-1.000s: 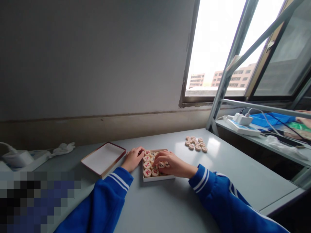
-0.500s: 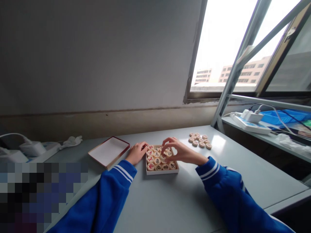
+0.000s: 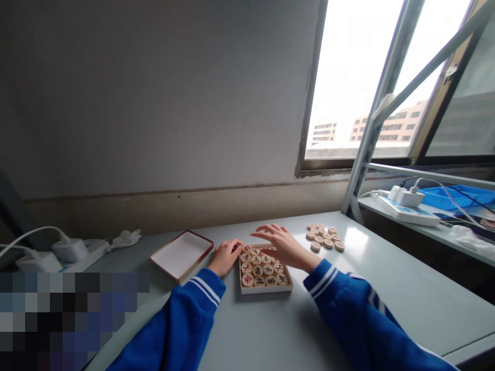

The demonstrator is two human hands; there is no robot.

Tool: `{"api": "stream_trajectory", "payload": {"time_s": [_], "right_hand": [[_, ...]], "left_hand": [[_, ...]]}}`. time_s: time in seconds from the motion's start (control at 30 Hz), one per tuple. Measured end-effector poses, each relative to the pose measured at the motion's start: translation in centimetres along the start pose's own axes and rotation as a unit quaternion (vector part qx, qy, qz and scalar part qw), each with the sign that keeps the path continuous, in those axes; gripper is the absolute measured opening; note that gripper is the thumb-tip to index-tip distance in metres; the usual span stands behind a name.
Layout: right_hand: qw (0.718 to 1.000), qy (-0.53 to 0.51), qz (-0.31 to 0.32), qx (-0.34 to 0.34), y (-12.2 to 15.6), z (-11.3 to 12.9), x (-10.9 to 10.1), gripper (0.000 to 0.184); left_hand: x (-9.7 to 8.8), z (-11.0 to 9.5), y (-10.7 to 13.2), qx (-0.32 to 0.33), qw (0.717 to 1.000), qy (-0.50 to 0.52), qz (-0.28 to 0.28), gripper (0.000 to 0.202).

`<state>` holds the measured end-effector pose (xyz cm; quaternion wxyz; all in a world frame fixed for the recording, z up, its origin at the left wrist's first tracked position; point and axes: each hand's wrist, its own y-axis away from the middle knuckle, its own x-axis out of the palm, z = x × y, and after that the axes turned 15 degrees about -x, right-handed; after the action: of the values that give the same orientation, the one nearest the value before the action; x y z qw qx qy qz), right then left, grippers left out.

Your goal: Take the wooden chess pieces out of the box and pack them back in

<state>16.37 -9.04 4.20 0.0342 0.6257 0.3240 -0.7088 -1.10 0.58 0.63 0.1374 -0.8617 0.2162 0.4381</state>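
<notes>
A shallow box (image 3: 266, 290) with a pale front wall stands on the desk, filled with rows of round Chinese chess pieces (image 3: 258, 270) marked in red and black. My left hand (image 3: 226, 256) is at its upper left corner, fingers curled against the rim. Over the back right of the box hovers my right hand (image 3: 284, 247), fingers spread and thumb apart, with nothing visible between them. It hides some pieces beneath. To the right, a group of loose chess pieces (image 3: 324, 238) lies on the desk, faces up.
The box lid (image 3: 181, 255) lies inside up, left of my left hand. Farther left are white plugs on a power strip (image 3: 91, 252) and a crumpled white tissue (image 3: 126, 239). A metal frame post (image 3: 359, 175) rises at the back right, near a shelf with a blue tray (image 3: 448, 197).
My right hand has lifted off the pieces in the box, and its fingers have opened out. My left hand stays at the box corner. The view has shifted slightly.
</notes>
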Motion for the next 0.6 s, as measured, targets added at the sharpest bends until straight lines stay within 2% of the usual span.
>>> {"api": "stream_trajectory", "payload": {"time_s": [0.1, 0.2, 0.3, 0.4, 0.5, 0.6], "right_hand": [[0.998, 0.004, 0.033, -0.045, -1.9, 1.0, 2.4, 0.033], [1.000, 0.006, 0.015, -0.027, -2.0, 0.9, 3.2, 0.024], [1.000, 0.015, -0.025, 0.009, -1.4, 0.2, 2.4, 0.023], [0.997, 0.040, -0.041, 0.056, -0.1, -1.4, 0.6, 0.019], [0.986, 0.081, -0.026, 0.146, 2.4, -3.9, -1.1, 0.017], [0.960, 0.095, 0.023, 0.263, 5.1, -6.3, -1.9, 0.017]], "left_hand": [[0.1, 0.1, -0.2, 0.006, 1.000, 0.010, 0.002, 0.028], [0.2, 0.2, -0.4, 0.005, 1.000, 0.005, 0.007, 0.028], [0.2, 0.3, -0.5, 0.002, 1.000, 0.001, 0.010, 0.028], [0.3, 0.4, -0.5, -0.002, 1.000, -0.001, 0.006, 0.028], [0.3, 0.5, -0.5, -0.002, 1.000, -0.007, 0.004, 0.028], [0.2, 0.5, -0.5, -0.001, 1.000, -0.011, 0.006, 0.029]]}}
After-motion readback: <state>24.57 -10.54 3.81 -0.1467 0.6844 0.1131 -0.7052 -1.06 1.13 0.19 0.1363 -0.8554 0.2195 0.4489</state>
